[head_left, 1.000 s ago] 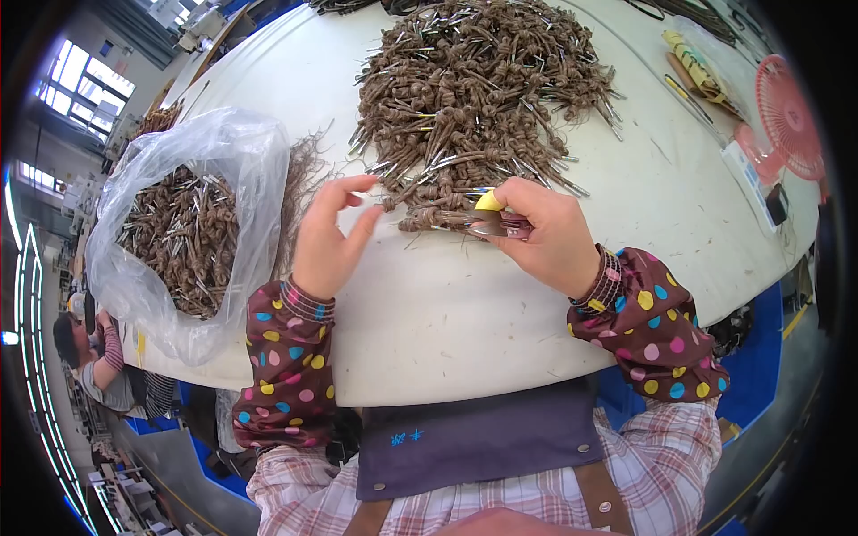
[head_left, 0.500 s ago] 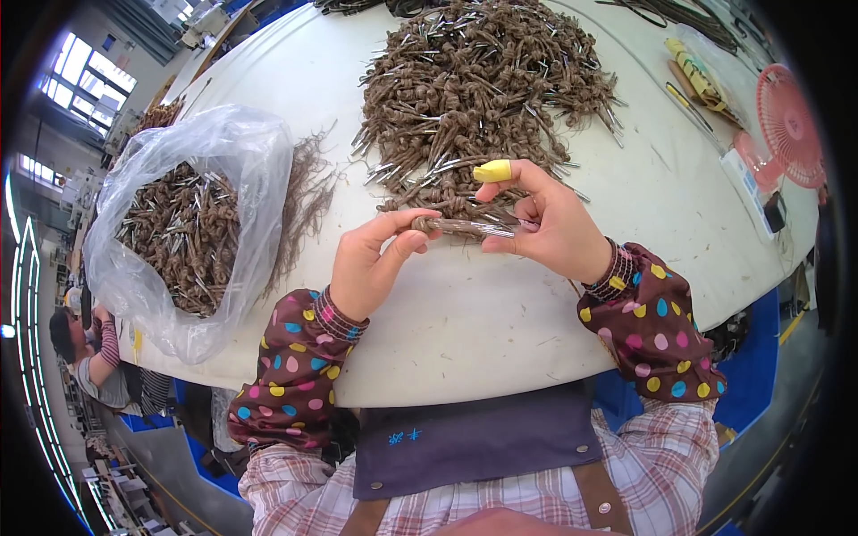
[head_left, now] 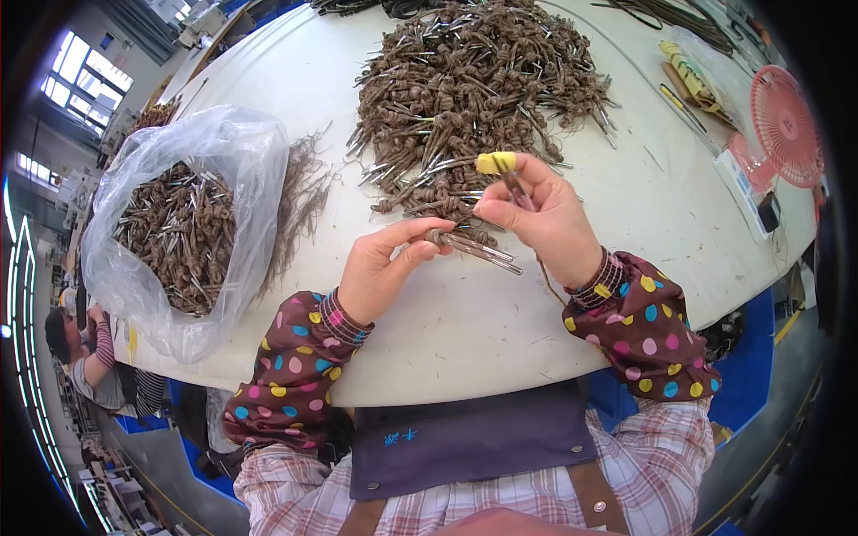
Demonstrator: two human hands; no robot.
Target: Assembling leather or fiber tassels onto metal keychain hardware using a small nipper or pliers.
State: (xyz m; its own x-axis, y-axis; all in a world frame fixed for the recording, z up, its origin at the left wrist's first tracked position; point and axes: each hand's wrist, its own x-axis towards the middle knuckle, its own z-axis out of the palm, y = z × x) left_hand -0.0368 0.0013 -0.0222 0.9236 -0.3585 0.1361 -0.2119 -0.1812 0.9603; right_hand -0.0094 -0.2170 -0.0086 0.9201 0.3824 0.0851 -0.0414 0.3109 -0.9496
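Note:
My left hand (head_left: 375, 275) pinches a small bundle of brown cords (head_left: 438, 237) between thumb and fingertips. Several silvery metal tips (head_left: 487, 253) stick out of the bundle to the right. Just above and right of it, my right hand (head_left: 550, 221) is closed on a brown cord (head_left: 543, 272), part of which hangs down by the wrist. A short brown and shiny piece also shows between its fingers; its exact shape is blurred. Yellow tape (head_left: 496, 163) wraps one right fingertip. Beyond both hands lies a large pile of knotted brown cords with metal tips (head_left: 483, 89).
A clear plastic bag (head_left: 255, 170) full of similar cords stands at the left, beside loose brown threads (head_left: 299, 201). At the right are a pink fan (head_left: 786, 125), a white power strip (head_left: 742, 192) and a yellow package (head_left: 693, 76). Another person (head_left: 89, 357) sits far left.
My right hand has left the bundle's metal tips and risen slightly, with its fingers curled round the cord. The tips now angle down to the right from my left hand.

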